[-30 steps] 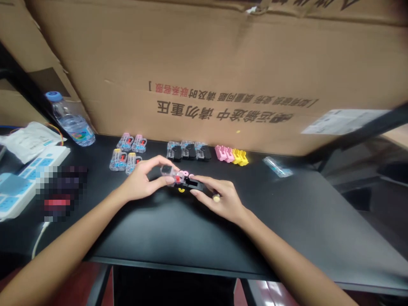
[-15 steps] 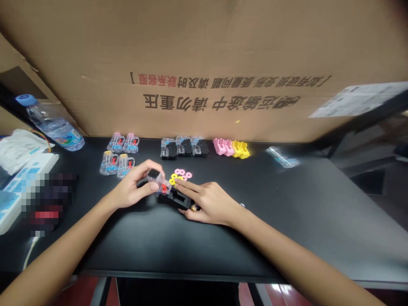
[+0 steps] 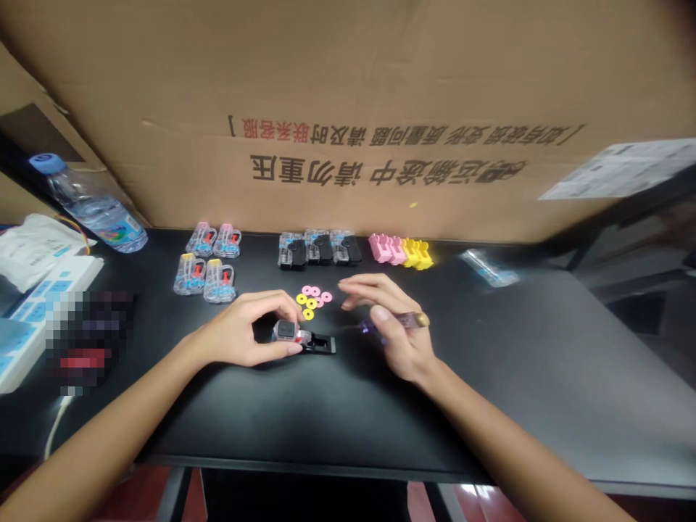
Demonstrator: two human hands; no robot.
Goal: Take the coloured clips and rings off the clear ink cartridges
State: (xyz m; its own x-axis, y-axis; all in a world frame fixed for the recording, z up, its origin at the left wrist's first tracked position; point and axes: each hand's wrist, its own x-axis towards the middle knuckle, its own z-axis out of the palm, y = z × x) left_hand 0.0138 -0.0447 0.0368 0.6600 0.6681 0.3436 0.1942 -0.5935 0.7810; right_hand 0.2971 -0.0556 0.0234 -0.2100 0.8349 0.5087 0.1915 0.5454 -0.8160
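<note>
The left hand [image 3: 255, 330] is pinching a clear-and-black gadget [image 3: 304, 338]; the right hand [image 3: 399, 330] is gripping a slim purple tool [image 3: 405, 321] beside pink and yellow rings [image 3: 311, 302].

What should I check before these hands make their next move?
1. Left hand has a grip on the small clear plastic piece with a black square top: ok.
2. Right hand holds the slim purplish tool: ok.
3. Exact position of the tool's tip: cannot tell, blurred.
4. Clear piece firmly joined to the slotted black plastic part: cannot tell.
5. Flat pink rings all lying separately: not ok, some touch or overlap.
6. Blue cap on the clear plastic water bottle: ok.
</note>
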